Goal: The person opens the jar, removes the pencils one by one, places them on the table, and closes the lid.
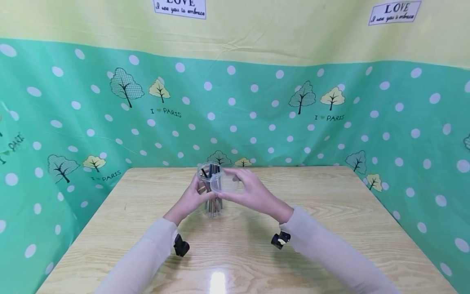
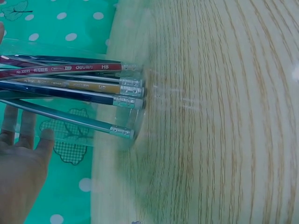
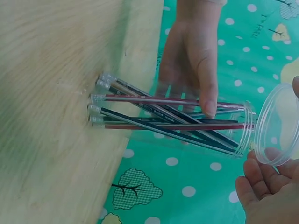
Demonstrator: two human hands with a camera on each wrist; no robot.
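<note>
A clear plastic jar with several pencils inside stands upright on the table. The pencils' eraser ends point down, as both wrist views show. My left hand grips the jar around its upper part, thumb in front. A clear round lid is pinched by its edge between the thumb and fingers of my right hand. The lid is tilted beside the jar's open mouth, close to its rim. In the left wrist view a red pencil reads HB.
The wooden table spreads around the jar. Behind it hangs a green dotted cloth with trees printed on it. A small black camera sits on each wrist, at the left and the right.
</note>
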